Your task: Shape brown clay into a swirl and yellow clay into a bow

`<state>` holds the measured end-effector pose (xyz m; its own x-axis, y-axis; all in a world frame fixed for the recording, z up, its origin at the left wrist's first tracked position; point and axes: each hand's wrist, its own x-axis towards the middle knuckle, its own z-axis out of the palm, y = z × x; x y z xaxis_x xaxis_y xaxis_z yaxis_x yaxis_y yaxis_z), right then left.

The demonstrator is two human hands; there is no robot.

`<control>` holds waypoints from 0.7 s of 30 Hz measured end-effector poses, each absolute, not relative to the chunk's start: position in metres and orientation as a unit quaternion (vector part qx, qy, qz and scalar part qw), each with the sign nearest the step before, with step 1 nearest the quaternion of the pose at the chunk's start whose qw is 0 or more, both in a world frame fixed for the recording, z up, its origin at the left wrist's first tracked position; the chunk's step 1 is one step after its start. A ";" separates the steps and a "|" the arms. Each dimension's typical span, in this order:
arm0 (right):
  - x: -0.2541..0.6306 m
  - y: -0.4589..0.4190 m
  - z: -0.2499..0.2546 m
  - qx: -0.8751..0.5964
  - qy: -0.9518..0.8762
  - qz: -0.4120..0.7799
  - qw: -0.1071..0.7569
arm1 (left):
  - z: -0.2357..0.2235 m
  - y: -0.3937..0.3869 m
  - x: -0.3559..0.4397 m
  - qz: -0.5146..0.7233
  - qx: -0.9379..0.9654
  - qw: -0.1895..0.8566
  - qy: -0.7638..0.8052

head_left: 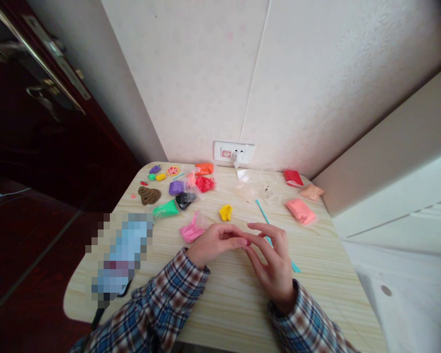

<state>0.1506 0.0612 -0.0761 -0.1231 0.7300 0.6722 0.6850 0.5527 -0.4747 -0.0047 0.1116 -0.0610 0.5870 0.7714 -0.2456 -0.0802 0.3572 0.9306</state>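
Observation:
My left hand (pixel 219 240) and my right hand (pixel 274 260) meet fingertip to fingertip above the middle of the table. Both are pinched together around a spot where a tiny reddish bit shows, too small to name. Just beyond them lies a lump of yellow clay (pixel 226 213). A pink clay packet (pixel 192 228) rests by my left wrist. Under my right hand runs a thin turquoise modelling tool (pixel 263 214), partly hidden by the fingers.
Several clay packets, such as green (pixel 165 209), black (pixel 185 199), purple (pixel 176 187) and salmon (pixel 300 211), lie about. A coiled brown clay piece (pixel 149 195) and small clay fruits sit far left. A pixelated device (pixel 123 257) lies left. A wall socket (pixel 234 152) is behind.

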 end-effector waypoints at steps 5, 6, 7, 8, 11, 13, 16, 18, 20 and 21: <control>0.151 0.062 -0.076 -0.476 -0.745 0.031 0.466 | -0.059 0.110 -0.004 0.270 0.484 0.750 0.362; 0.151 0.062 -0.075 -0.475 -0.745 0.032 0.467 | -0.059 0.110 -0.004 0.264 0.486 0.751 0.361; 0.152 0.062 -0.075 -0.472 -0.745 0.032 0.470 | -0.059 0.110 -0.004 0.259 0.488 0.753 0.359; 0.152 0.062 -0.075 -0.471 -0.745 0.031 0.472 | -0.059 0.110 -0.004 0.255 0.490 0.754 0.356; 0.153 0.061 -0.076 -0.467 -0.748 0.028 0.471 | -0.059 0.111 -0.004 0.248 0.494 0.753 0.358; 0.153 0.061 -0.076 -0.467 -0.749 0.025 0.469 | -0.059 0.111 -0.004 0.249 0.495 0.750 0.361; 0.154 0.061 -0.078 -0.473 -0.749 0.026 0.463 | -0.059 0.111 -0.003 0.257 0.506 0.741 0.358; 0.154 0.061 -0.078 -0.478 -0.750 0.030 0.457 | -0.058 0.110 -0.002 0.264 0.513 0.734 0.359; 0.155 0.060 -0.077 -0.480 -0.747 0.031 0.458 | -0.056 0.110 -0.002 0.269 0.513 0.731 0.360; 0.155 0.060 -0.077 -0.481 -0.745 0.030 0.462 | -0.055 0.110 -0.002 0.272 0.510 0.733 0.358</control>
<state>0.1546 0.0602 -0.0769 -0.1104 0.7440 0.6590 0.6883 0.5356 -0.4893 -0.0017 0.1095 -0.0547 0.5960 0.7637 -0.2481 -0.0325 0.3316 0.9429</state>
